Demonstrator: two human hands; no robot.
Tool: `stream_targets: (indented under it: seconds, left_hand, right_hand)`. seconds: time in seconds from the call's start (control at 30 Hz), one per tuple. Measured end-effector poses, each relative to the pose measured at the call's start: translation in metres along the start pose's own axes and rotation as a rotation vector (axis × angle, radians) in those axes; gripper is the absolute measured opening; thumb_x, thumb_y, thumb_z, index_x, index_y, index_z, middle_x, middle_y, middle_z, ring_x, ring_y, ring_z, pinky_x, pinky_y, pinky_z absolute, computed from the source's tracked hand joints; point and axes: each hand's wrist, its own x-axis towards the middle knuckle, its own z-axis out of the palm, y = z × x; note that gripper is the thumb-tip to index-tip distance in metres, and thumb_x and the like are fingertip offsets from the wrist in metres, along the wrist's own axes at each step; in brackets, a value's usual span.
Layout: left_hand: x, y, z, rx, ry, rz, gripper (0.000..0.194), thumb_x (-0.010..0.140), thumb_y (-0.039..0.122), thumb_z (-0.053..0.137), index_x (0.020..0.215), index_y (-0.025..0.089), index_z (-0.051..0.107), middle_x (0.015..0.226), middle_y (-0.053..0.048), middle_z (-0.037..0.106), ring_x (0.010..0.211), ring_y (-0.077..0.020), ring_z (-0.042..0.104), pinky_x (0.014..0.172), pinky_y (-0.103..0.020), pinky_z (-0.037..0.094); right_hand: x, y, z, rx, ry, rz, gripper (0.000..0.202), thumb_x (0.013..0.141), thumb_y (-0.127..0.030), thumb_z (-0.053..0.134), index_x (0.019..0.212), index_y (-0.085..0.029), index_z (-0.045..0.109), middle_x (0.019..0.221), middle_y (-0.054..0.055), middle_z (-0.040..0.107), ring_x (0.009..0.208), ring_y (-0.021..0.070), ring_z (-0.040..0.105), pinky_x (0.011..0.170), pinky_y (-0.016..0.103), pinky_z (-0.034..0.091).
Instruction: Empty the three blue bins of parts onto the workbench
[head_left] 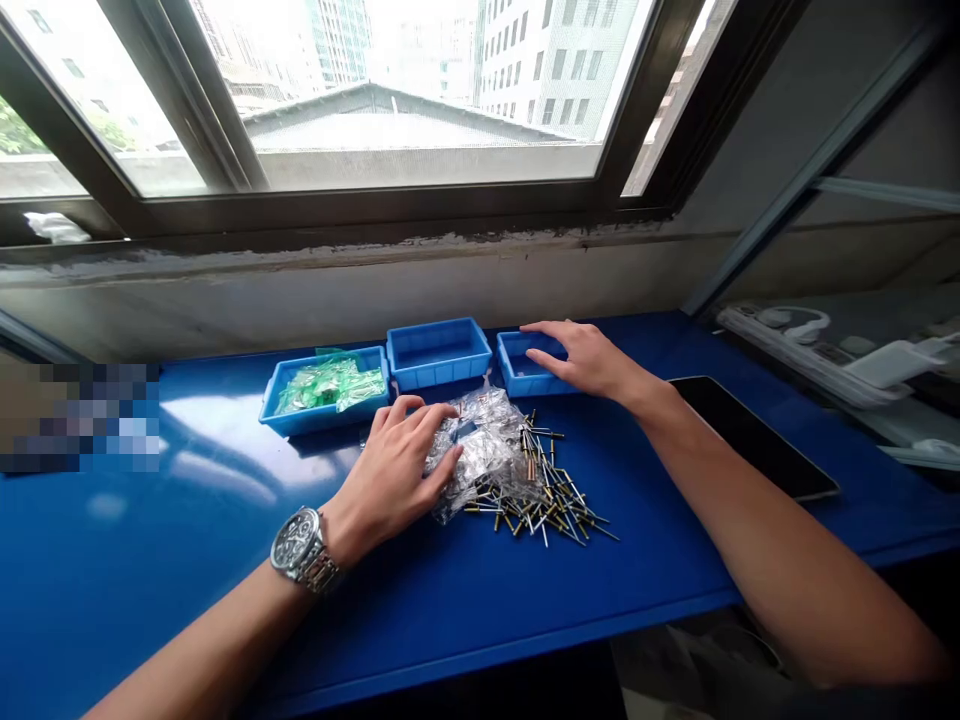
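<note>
Blue surface (187,520) under a window: left hand (397,470) lies open on clear bags (480,445); right hand (581,358), open, hovers over an empty tray (517,378). Pins (547,495) lie unsorted.

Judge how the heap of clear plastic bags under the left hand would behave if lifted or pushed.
The clear plastic bags look thin and crinkled, so probably floppy and light. Their glossy film suggests they may slide apart on the smooth blue table. Pushing them would likely scatter the loose pins alongside.

Glossy blue table (187,520), crinkled clear plastic bags (480,440)
</note>
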Motion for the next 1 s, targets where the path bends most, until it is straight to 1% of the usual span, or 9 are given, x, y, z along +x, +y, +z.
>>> stream_targets:
  seconds: [0.07, 0.13, 0.23, 0.3, 0.43, 0.6, 0.83, 0.93, 1.0]
  left_hand:
    - [0.003, 0.001, -0.002, 0.031, 0.069, 0.020, 0.035, 0.103, 0.038, 0.051, 0.135, 0.025, 0.054, 0.144, -0.009, 0.060, 0.137, -0.0335, 0.044, 0.111, -0.057, 0.042]
    - [0.009, 0.000, -0.003, 0.081, 0.116, 0.028, 0.039, 0.103, 0.037, 0.052, 0.140, 0.024, 0.052, 0.154, -0.010, 0.051, 0.144, -0.0331, 0.038, 0.117, -0.057, 0.037]
    - [0.022, -0.003, -0.006, 0.146, 0.086, 0.029, 0.052, 0.104, 0.041, 0.050, 0.152, 0.022, 0.042, 0.163, -0.012, 0.042, 0.152, -0.0341, 0.032, 0.123, -0.060, 0.031]
    - [0.031, -0.004, -0.009, 0.167, 0.037, 0.031, 0.057, 0.104, 0.043, 0.050, 0.156, 0.021, 0.038, 0.164, -0.013, 0.040, 0.151, -0.0354, 0.033, 0.123, -0.061, 0.031]
    - [0.041, -0.002, -0.016, 0.160, 0.001, 0.029, 0.057, 0.105, 0.041, 0.049, 0.157, 0.022, 0.038, 0.158, -0.012, 0.049, 0.144, -0.0360, 0.041, 0.118, -0.061, 0.038]
    - [0.038, 0.001, -0.025, 0.072, 0.012, 0.065, 0.045, 0.106, 0.037, 0.049, 0.149, 0.023, 0.047, 0.146, -0.009, 0.060, 0.134, -0.0311, 0.050, 0.115, -0.055, 0.042]
    - [0.031, 0.009, -0.035, -0.102, -0.004, 0.062, 0.038, 0.108, 0.034, 0.045, 0.145, 0.028, 0.051, 0.142, -0.005, 0.064, 0.131, -0.0273, 0.056, 0.113, -0.050, 0.046]
    - [0.024, 0.004, -0.051, -0.098, 0.055, 0.055, 0.036, 0.108, 0.035, 0.045, 0.141, 0.027, 0.055, 0.140, -0.006, 0.065, 0.129, -0.0268, 0.059, 0.110, -0.050, 0.049]
    - [0.017, -0.013, -0.068, -0.081, 0.167, -0.024, 0.034, 0.106, 0.036, 0.046, 0.134, 0.024, 0.061, 0.134, -0.007, 0.068, 0.122, -0.0268, 0.064, 0.104, -0.047, 0.053]
  right_hand:
    - [0.001, 0.000, 0.002, -0.011, 0.027, -0.007, 0.047, 0.101, -0.044, 0.053, 0.142, -0.025, 0.063, 0.142, 0.007, 0.067, 0.132, 0.0324, 0.062, 0.112, 0.053, 0.050]
    - [0.001, -0.001, 0.003, -0.026, 0.060, -0.009, 0.044, 0.103, -0.043, 0.051, 0.141, -0.025, 0.065, 0.141, 0.007, 0.068, 0.131, 0.0313, 0.062, 0.112, 0.053, 0.051]
    - [0.002, -0.002, 0.005, -0.040, 0.092, -0.004, 0.042, 0.104, -0.043, 0.049, 0.138, -0.025, 0.067, 0.139, 0.007, 0.069, 0.131, 0.0307, 0.063, 0.111, 0.052, 0.051]
    - [0.003, -0.002, 0.005, -0.043, 0.100, -0.003, 0.042, 0.105, -0.043, 0.049, 0.138, -0.025, 0.067, 0.139, 0.008, 0.069, 0.131, 0.0309, 0.063, 0.111, 0.053, 0.051]
    - [0.004, -0.001, 0.006, -0.034, 0.098, -0.016, 0.042, 0.105, -0.042, 0.049, 0.138, -0.024, 0.067, 0.140, 0.009, 0.068, 0.132, 0.0320, 0.062, 0.110, 0.054, 0.052]
    - [0.003, -0.001, 0.005, -0.018, 0.077, -0.037, 0.040, 0.104, -0.042, 0.050, 0.138, -0.028, 0.067, 0.140, 0.006, 0.068, 0.132, 0.0305, 0.062, 0.111, 0.051, 0.051]
    - [0.000, -0.007, 0.003, 0.006, 0.033, -0.078, 0.041, 0.102, -0.043, 0.054, 0.138, -0.026, 0.066, 0.138, 0.007, 0.070, 0.128, 0.0306, 0.065, 0.111, 0.050, 0.052]
    - [-0.001, -0.007, 0.003, 0.010, 0.030, -0.086, 0.043, 0.101, -0.045, 0.055, 0.138, -0.026, 0.065, 0.139, 0.008, 0.068, 0.130, 0.0316, 0.064, 0.111, 0.053, 0.052]
    - [-0.001, -0.008, 0.001, -0.004, 0.055, -0.108, 0.045, 0.101, -0.044, 0.055, 0.139, -0.022, 0.064, 0.141, 0.010, 0.067, 0.133, 0.0324, 0.061, 0.112, 0.054, 0.051]
